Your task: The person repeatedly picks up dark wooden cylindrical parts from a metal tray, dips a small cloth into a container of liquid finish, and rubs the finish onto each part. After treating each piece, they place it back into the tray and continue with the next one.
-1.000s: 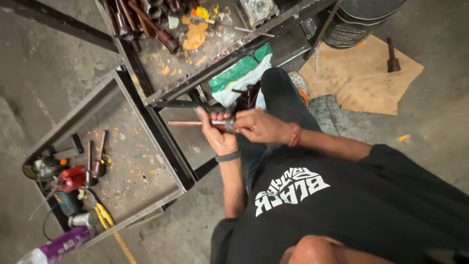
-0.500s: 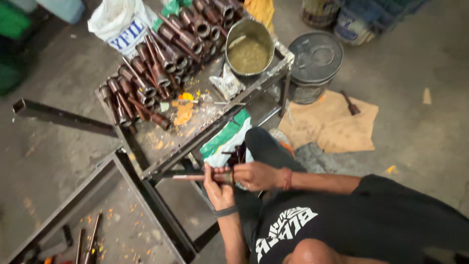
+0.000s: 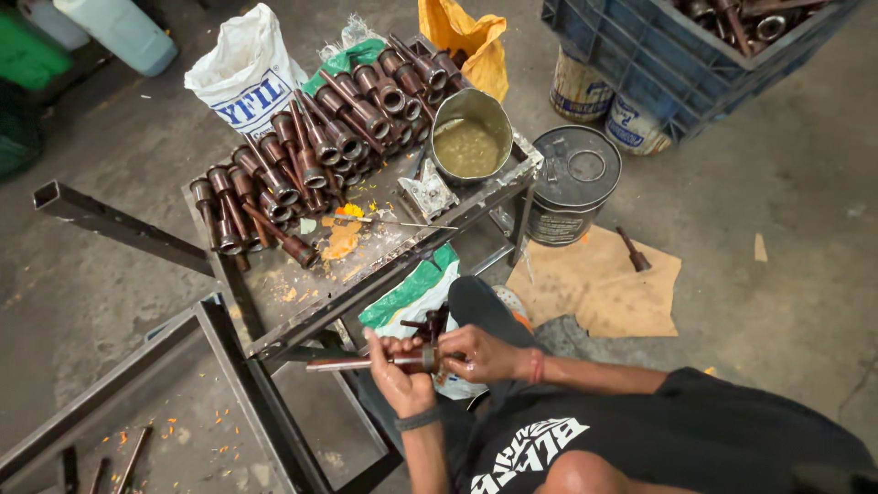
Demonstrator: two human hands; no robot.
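My left hand [image 3: 400, 373], a dark band on its wrist, is closed around a thin metal rod [image 3: 340, 364] that lies level and points left. My right hand [image 3: 477, 353], with a red thread at the wrist, grips the same rod at its right end, where a dark collar [image 3: 429, 358] sits on it. Both hands are low in the view, just in front of a metal table [image 3: 384, 261]. A few dark shaft parts [image 3: 432, 324] stick up right behind my hands.
The table carries several rusty-brown shaft parts [image 3: 311, 151] and a metal bowl of yellowish grease [image 3: 468, 139]. Around it are a white sack [image 3: 245, 78], a yellow bag [image 3: 466, 41], a dark tin [image 3: 574, 183], cardboard [image 3: 599, 279], a blue crate [image 3: 677, 46], and a steel frame [image 3: 119, 224].
The view has swung up from the floor tray of tools to the table of shaft parts. Both hands stay closed on the rod, with the right hand still at the collar.
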